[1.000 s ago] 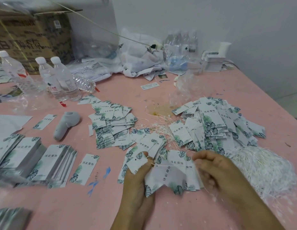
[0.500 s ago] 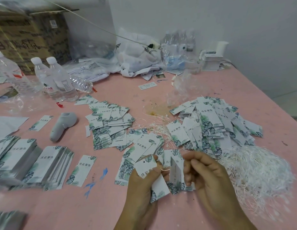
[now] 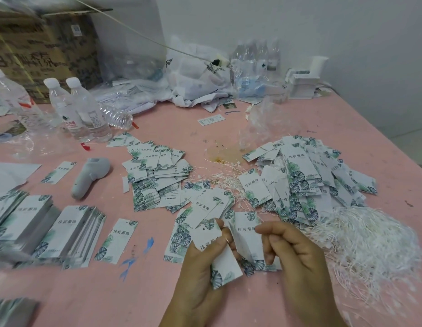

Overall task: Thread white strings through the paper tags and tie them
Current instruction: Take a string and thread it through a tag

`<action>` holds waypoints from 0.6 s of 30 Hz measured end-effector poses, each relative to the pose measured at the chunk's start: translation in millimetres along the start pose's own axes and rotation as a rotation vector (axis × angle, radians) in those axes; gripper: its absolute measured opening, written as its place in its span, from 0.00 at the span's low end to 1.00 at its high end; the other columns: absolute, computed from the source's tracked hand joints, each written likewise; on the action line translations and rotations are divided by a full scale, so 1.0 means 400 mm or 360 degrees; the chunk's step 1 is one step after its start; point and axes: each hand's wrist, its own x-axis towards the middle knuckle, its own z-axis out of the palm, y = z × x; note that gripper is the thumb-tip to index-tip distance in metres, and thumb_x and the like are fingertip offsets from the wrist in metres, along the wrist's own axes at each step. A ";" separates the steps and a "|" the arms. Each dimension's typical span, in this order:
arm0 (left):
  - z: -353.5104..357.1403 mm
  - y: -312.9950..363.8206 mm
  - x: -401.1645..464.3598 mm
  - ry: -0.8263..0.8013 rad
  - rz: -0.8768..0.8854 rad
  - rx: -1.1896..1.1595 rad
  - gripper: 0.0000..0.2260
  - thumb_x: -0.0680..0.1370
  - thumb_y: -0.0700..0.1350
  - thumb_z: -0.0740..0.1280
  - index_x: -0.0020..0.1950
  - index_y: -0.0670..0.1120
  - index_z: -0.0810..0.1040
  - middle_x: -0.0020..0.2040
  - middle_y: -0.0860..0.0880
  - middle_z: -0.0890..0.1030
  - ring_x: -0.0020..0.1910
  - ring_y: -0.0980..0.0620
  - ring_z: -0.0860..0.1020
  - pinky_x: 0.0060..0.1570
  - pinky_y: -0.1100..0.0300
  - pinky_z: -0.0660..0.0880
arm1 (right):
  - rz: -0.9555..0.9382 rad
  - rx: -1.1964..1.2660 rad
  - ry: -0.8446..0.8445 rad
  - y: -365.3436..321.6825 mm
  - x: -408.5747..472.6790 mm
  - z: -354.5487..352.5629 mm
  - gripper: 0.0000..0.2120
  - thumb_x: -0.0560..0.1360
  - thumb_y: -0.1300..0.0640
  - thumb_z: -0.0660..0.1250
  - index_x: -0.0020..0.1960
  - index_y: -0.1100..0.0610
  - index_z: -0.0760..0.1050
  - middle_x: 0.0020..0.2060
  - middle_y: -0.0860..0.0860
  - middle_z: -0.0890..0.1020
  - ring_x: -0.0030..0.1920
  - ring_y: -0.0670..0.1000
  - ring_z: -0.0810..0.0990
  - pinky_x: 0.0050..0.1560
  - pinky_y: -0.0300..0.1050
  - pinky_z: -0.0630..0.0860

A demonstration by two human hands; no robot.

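Tags (image 3: 225,253) sit pinched in the left hand (image 3: 200,277); right hand (image 3: 297,258), fingers curled, grip unclear. Bottles (image 3: 87,112) at ten o'clock, contents unclear; strings (image 3: 370,244) at three.

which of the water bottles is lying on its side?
The crushed clear bottle, just right of the two white-capped bottles standing upright. It lies flat on the pink table; all other bottles stand.

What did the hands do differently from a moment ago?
A second ago both hands bunched several tags together. Now the left hand holds one tag apart, hole end up, and the right hand has come closer, its fingers curled beside a second tag. Whether they pinch a string is too small to tell. The tag piles, string heap and bottles stayed put.
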 end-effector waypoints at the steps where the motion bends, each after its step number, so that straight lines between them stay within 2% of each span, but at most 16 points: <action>1: -0.001 -0.004 0.003 0.0029 0.0049 0.0070 0.12 0.69 0.34 0.75 0.50 0.43 0.83 0.40 0.43 0.81 0.39 0.46 0.82 0.40 0.52 0.80 | 0.0041 -0.0039 -0.0027 -0.003 -0.004 0.005 0.12 0.75 0.53 0.61 0.51 0.46 0.82 0.29 0.48 0.76 0.29 0.45 0.72 0.33 0.39 0.71; 4: 0.002 -0.010 0.000 0.0044 0.0052 0.0214 0.13 0.68 0.36 0.76 0.51 0.44 0.83 0.42 0.41 0.81 0.41 0.45 0.81 0.43 0.51 0.79 | 0.0037 -0.0140 -0.0073 -0.017 -0.018 0.023 0.12 0.71 0.46 0.64 0.50 0.43 0.82 0.30 0.44 0.79 0.28 0.42 0.74 0.32 0.31 0.70; 7: 0.006 -0.011 -0.007 -0.0011 0.0029 0.0227 0.16 0.67 0.36 0.78 0.52 0.42 0.81 0.44 0.39 0.80 0.42 0.42 0.81 0.42 0.50 0.80 | -0.0216 -0.0398 -0.0050 -0.018 -0.023 0.040 0.08 0.70 0.48 0.67 0.48 0.43 0.80 0.35 0.45 0.75 0.32 0.46 0.73 0.36 0.29 0.71; 11: 0.010 -0.012 -0.011 -0.0009 0.0041 0.0220 0.13 0.69 0.33 0.75 0.52 0.40 0.81 0.42 0.39 0.81 0.40 0.42 0.82 0.40 0.51 0.80 | -0.0525 -0.0687 0.0036 0.001 -0.015 0.036 0.05 0.71 0.53 0.69 0.45 0.52 0.82 0.33 0.44 0.72 0.34 0.38 0.72 0.38 0.26 0.68; 15: 0.018 -0.006 -0.017 -0.0017 -0.0011 0.0091 0.14 0.66 0.32 0.78 0.51 0.41 0.84 0.42 0.40 0.82 0.41 0.43 0.83 0.41 0.52 0.81 | -0.0765 -0.0845 0.0060 0.017 -0.008 0.025 0.05 0.73 0.57 0.69 0.44 0.57 0.83 0.34 0.47 0.75 0.36 0.39 0.73 0.40 0.27 0.69; 18: 0.025 -0.004 -0.022 -0.0065 -0.0065 0.0018 0.16 0.64 0.32 0.79 0.51 0.39 0.83 0.42 0.39 0.82 0.41 0.41 0.83 0.42 0.50 0.81 | -0.0867 -0.0906 0.0093 0.027 -0.002 0.021 0.06 0.75 0.58 0.70 0.44 0.59 0.84 0.34 0.48 0.76 0.35 0.44 0.74 0.36 0.33 0.72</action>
